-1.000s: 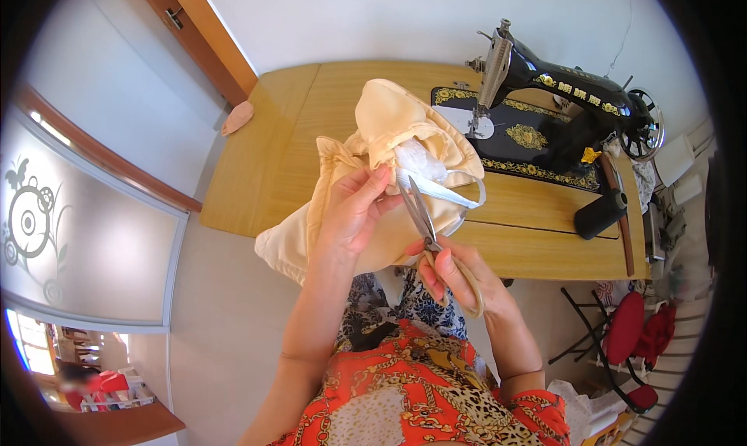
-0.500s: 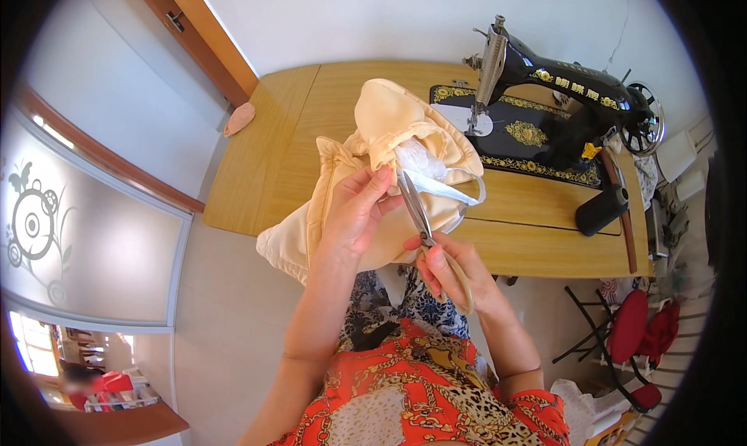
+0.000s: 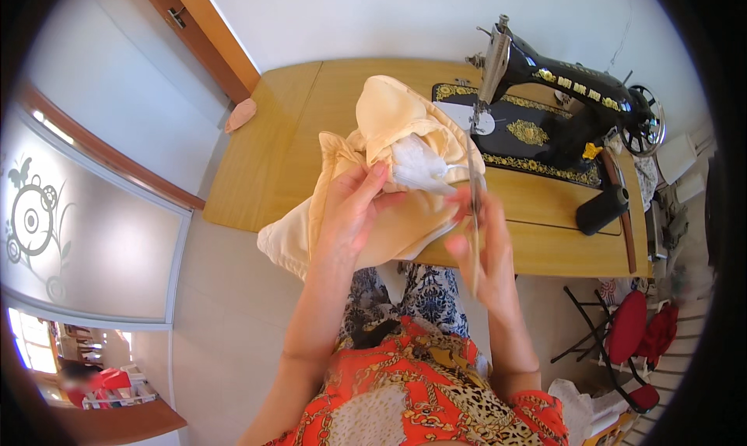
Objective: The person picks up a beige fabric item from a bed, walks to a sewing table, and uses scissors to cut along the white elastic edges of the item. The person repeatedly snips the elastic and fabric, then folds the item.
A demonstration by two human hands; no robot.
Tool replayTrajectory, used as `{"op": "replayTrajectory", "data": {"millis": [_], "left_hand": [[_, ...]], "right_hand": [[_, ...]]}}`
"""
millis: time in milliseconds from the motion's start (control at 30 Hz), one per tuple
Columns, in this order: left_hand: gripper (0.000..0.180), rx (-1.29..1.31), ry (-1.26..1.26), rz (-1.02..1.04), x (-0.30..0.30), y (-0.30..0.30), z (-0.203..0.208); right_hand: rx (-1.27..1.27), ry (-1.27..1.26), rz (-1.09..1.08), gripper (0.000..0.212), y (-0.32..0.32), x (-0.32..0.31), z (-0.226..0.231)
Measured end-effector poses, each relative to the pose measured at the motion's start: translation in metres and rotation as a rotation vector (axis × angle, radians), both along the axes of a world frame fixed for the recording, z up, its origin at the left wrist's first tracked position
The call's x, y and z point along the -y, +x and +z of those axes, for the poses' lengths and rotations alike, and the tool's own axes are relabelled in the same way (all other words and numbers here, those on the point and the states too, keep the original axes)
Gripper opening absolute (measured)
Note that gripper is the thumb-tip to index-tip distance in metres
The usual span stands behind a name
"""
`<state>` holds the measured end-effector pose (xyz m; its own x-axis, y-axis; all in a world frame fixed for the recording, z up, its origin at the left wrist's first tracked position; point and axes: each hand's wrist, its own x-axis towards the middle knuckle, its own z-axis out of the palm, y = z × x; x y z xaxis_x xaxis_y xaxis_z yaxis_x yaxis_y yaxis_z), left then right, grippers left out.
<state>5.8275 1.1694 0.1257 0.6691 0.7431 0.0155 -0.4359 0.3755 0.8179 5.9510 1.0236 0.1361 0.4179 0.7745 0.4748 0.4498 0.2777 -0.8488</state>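
A bundle of cream padded fabric (image 3: 391, 110) hangs over the near edge of the table, its seams puckered. White cloth (image 3: 418, 163) shows through an opening in the middle of it. My left hand (image 3: 352, 206) pinches the cream fabric at the left edge of that opening. To the right of the bundle, my right hand (image 3: 492, 251) holds a pair of scissors (image 3: 473, 189), which stands nearly upright with its blades pointing away from me. Both that hand and the scissors are smeared by motion, and the blades look closed. My right fingertips come close to the white cloth; contact is unclear.
Right of the fabric stands a black sewing machine (image 3: 576, 84) on the wooden table (image 3: 272, 158). A black thread cone (image 3: 601, 210) lies near a wooden strip (image 3: 618, 212). A pink pad (image 3: 240, 115) sits by the left table edge. Lower right is a red folding chair (image 3: 627, 327).
The scissors have swung right and upright, away from the opening, along with my right hand. The white cloth has shifted and spread. My left hand keeps its pinch.
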Motion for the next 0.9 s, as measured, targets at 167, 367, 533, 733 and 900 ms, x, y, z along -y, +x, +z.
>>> {"op": "replayTrajectory", "data": {"millis": [167,367,533,733,900], "left_hand": [[0.019,-0.103,0.093,0.004,0.004,0.001,-0.003],[0.017,-0.113,0.164,0.171,0.005,-0.005,0.002],[0.014,-0.003,0.068,0.161,-0.005,-0.012,0.0],[0.017,-0.101,0.146,0.102,-0.008,-0.006,-0.001],[0.018,-0.284,0.241,0.115,0.013,0.002,0.013]], "right_hand": [[-0.104,-0.14,0.022,0.043,0.003,-0.053,0.012],[-0.288,-0.116,0.145,0.031,-0.005,-0.068,-0.001],[-0.34,-0.069,0.182,0.027,-0.004,-0.065,0.0],[-0.596,-0.092,0.271,0.031,0.008,-0.064,-0.006],[-0.648,-0.08,0.267,0.036,0.004,-0.058,-0.006]]}}
